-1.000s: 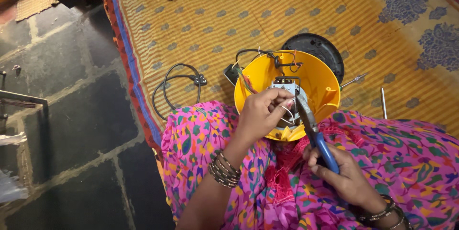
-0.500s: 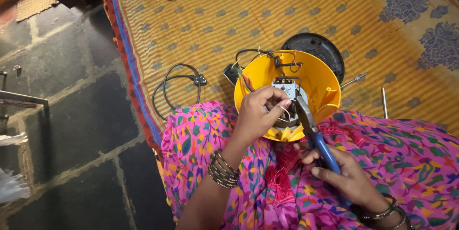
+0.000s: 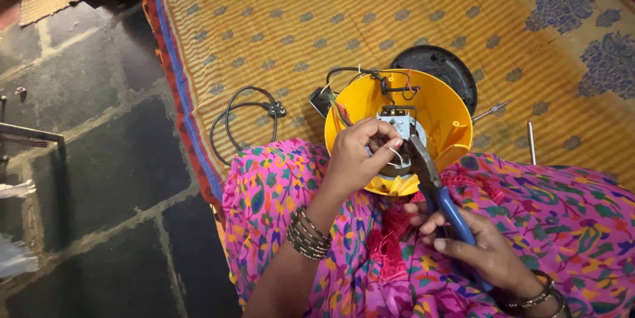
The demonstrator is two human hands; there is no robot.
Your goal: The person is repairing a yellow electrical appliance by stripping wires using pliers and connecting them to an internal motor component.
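Note:
A yellow bowl-shaped appliance housing (image 3: 436, 103) rests on my lap, with wires along its rim and a small grey switch block (image 3: 395, 121) inside. My left hand (image 3: 354, 159) reaches into the housing and pinches a thin white wire just below the grey block. My right hand (image 3: 479, 248) grips blue-handled pliers (image 3: 436, 189), whose metal jaws point up at the block beside my left fingers. Both wrists wear bangles. Bright pink patterned cloth (image 3: 555, 205) covers my knees.
A black round lid (image 3: 440, 67) lies behind the housing on a yellow striped mat (image 3: 370, 20). A black power cord (image 3: 241, 116) coils at the left of it. Two thin metal tools (image 3: 530, 141) lie at the right. Dark stone floor (image 3: 99, 159) is at the left.
My left fingers have shifted slightly on the white wire. The pliers and the housing stay almost where they were.

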